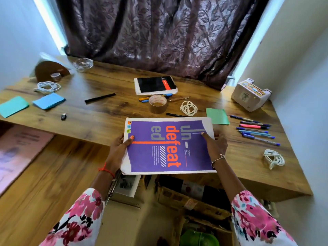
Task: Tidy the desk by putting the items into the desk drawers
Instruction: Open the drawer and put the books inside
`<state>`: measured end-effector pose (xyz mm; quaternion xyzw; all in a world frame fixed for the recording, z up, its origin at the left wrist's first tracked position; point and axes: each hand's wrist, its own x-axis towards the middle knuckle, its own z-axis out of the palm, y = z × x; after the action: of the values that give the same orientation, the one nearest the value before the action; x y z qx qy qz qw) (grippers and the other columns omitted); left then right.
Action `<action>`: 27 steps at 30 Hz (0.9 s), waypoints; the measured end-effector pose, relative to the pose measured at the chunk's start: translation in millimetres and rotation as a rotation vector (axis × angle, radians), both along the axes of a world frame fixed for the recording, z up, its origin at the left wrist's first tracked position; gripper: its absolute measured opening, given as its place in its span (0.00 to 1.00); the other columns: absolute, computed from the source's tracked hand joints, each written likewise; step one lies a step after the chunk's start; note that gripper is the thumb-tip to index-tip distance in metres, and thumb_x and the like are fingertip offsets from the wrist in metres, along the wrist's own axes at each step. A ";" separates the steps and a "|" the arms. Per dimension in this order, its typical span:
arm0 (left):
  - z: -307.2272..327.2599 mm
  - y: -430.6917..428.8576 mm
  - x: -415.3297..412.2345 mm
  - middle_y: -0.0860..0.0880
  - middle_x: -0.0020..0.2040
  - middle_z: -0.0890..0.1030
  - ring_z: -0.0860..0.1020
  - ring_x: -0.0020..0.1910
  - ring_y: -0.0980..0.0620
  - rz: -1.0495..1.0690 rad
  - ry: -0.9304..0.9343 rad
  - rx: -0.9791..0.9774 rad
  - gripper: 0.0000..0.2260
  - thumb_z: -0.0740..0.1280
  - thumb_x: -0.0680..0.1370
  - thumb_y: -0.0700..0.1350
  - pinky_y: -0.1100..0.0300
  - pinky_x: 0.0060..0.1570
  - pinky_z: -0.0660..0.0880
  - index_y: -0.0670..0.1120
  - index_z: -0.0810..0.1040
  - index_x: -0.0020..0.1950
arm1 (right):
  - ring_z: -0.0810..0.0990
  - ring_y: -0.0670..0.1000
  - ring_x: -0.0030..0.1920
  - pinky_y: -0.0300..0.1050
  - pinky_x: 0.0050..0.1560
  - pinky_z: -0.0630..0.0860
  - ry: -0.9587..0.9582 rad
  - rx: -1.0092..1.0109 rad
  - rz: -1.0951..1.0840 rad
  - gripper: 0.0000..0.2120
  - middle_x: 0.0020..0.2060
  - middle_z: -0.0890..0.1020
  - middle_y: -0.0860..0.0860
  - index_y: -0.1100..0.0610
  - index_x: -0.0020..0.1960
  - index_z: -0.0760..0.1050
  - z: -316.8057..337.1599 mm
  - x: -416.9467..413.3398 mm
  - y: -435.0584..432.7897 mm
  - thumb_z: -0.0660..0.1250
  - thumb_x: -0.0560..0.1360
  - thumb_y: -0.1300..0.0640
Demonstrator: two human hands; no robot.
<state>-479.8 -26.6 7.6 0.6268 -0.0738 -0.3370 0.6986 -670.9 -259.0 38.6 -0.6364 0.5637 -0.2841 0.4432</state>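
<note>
While both hands grip it, flat purple booklet (168,146) overhangs wooden desk (99,114)

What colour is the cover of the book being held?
The book is mainly purple; head view.

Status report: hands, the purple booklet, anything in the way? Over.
Both grip: left hand, right hand on the purple booklet sides. It overhangs the desk front edge. Behind it tape roll, cable, not blocking.
</note>
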 end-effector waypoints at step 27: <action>4.6 354.8 129.5 0.42 0.54 0.78 0.79 0.36 0.53 0.269 -0.086 0.396 0.16 0.66 0.74 0.31 0.64 0.32 0.78 0.39 0.74 0.61 | 0.81 0.60 0.48 0.56 0.52 0.78 0.004 0.217 0.393 0.15 0.51 0.82 0.60 0.64 0.55 0.76 -24.7 179.0 308.3 0.67 0.68 0.63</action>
<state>-350.3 328.2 12.2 0.7696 0.0481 -0.2217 0.5968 -491.8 49.3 13.8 -0.6831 0.4572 -0.1288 0.5548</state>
